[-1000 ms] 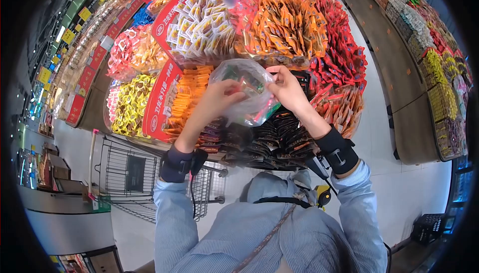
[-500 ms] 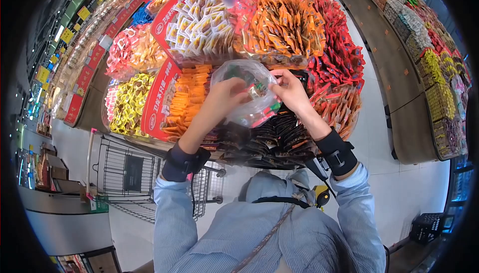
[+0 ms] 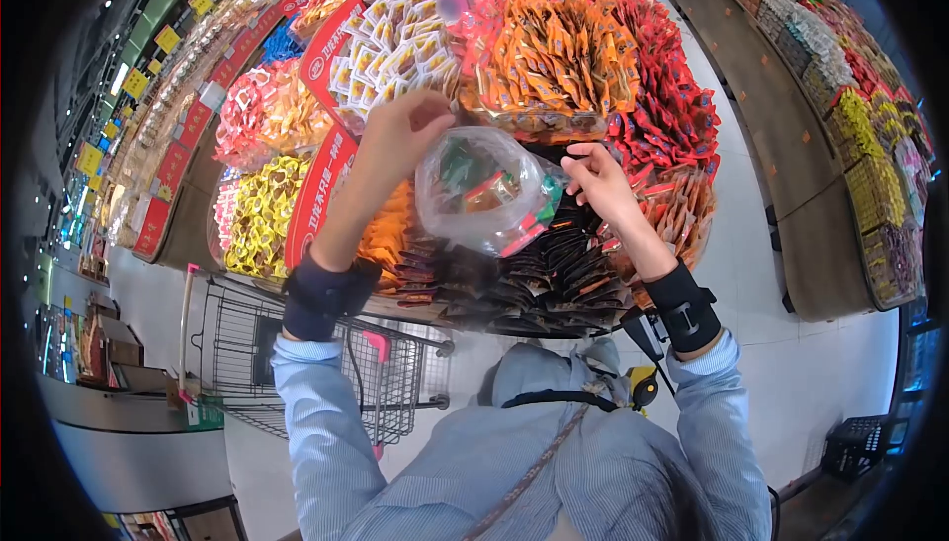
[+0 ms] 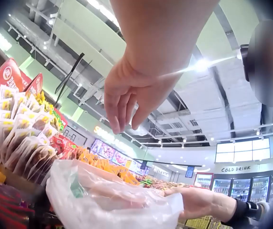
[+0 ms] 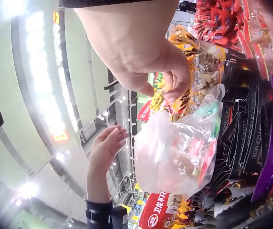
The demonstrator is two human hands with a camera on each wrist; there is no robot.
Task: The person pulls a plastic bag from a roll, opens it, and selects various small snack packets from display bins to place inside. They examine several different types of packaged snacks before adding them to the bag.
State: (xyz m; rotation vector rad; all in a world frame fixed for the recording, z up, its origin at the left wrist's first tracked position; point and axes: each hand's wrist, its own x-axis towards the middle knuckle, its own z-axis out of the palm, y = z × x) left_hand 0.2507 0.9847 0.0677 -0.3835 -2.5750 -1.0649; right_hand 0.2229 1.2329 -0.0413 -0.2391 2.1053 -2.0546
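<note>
1 relaxed left hand [image 3: 400,134] holds nothing, and I cannot tell whether the right hand [image 3: 599,183] pinches the plastic bag [image 3: 447,209], so best keep its mouth wide and steady.

One clear plastic bag [image 3: 467,229], thin and crinkled, mouth gaping upward, holding red and green wrapped goods [image 3: 491,191] at its centre, more red and green showing through at four o'clock, black packets [image 3: 565,282] just beside at five o'clock.
</note>
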